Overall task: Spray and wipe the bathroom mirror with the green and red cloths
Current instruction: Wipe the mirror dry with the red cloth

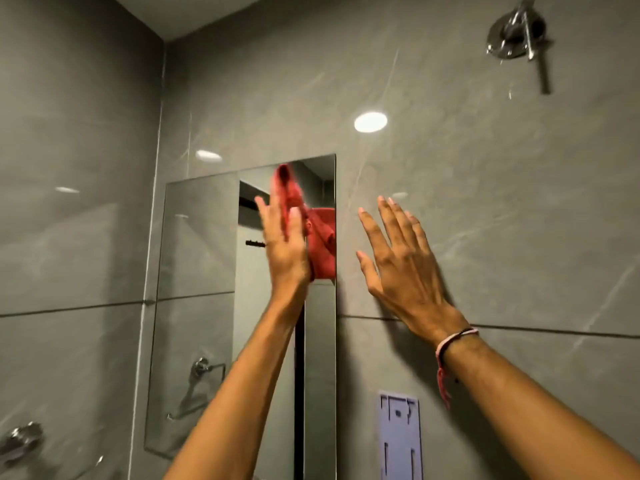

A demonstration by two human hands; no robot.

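Pressing the red cloth (321,252) against the mirror (195,258), the left hand (285,249) seems flat.

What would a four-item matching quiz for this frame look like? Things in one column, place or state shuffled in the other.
Column 1
1. left hand
2. right hand
3. red cloth
4. purple plate

Column 2
A. fingers spread, on the tile wall right of the mirror
B. low on the wall, beside the mirror's lower part
C. straight fingers pressing fabric to the glass
D. at the mirror's upper right, under a hand

Pairs: 1-C, 2-A, 3-D, 4-B
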